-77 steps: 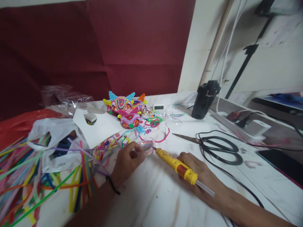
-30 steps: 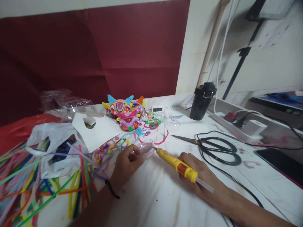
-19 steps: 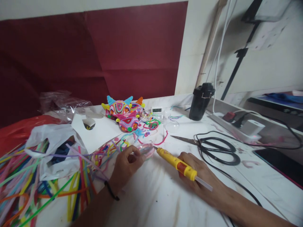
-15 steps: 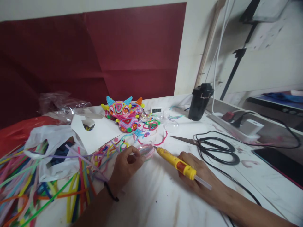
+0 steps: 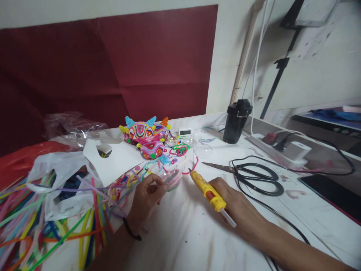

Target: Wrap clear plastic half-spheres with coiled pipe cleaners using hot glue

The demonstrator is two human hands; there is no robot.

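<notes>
My left hand pinches a small clear plastic piece with pink and green pipe cleaner on it, just above the white table. My right hand grips a yellow pen-shaped glue gun with a red button and a clear glue stick at its rear. The gun's tip points up and left and sits a short way right of the clear piece, apart from it.
Loose coloured pipe cleaners and a white plastic bag fill the left. Finished colourful figures stand at the back, with a small timer, a black cup, black scissors, a cable and a power strip to the right.
My right hand has pulled the glue gun tip away from the clear piece and swung it more upright. My left hand has lifted the piece slightly.
</notes>
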